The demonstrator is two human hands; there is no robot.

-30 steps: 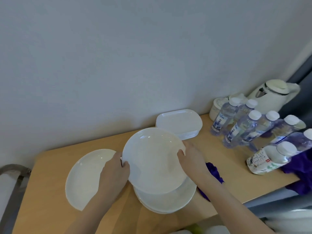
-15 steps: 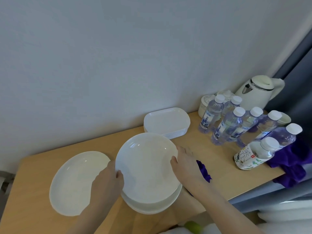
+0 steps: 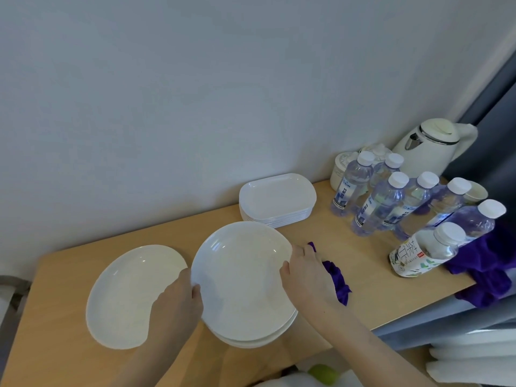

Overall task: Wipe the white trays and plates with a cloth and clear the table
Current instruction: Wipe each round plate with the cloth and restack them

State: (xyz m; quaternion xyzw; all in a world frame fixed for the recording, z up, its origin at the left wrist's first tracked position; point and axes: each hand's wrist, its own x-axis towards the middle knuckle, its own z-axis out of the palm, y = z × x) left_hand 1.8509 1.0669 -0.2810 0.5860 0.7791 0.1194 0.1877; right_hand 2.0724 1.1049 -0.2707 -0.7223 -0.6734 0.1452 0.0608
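A round white plate (image 3: 243,277) lies on top of a short stack of plates near the table's front edge. My left hand (image 3: 178,305) grips its left rim and my right hand (image 3: 305,277) holds its right rim. A single oval white plate (image 3: 131,294) lies flat to the left. A stack of white rectangular trays (image 3: 276,198) stands at the back by the wall. A purple cloth (image 3: 336,280) lies crumpled on the table just right of my right hand, partly hidden by it.
The wooden table (image 3: 349,261) abuts a grey wall. Several water bottles (image 3: 385,202) and a tea bottle (image 3: 424,251) crowd the right side, with a white kettle (image 3: 430,148) and a jar (image 3: 339,170) behind. More purple fabric (image 3: 491,269) hangs over the right edge.
The top plate, tilted up a second ago, has come down flat onto the stack, both hands still on its rims. The view has shifted slightly left.
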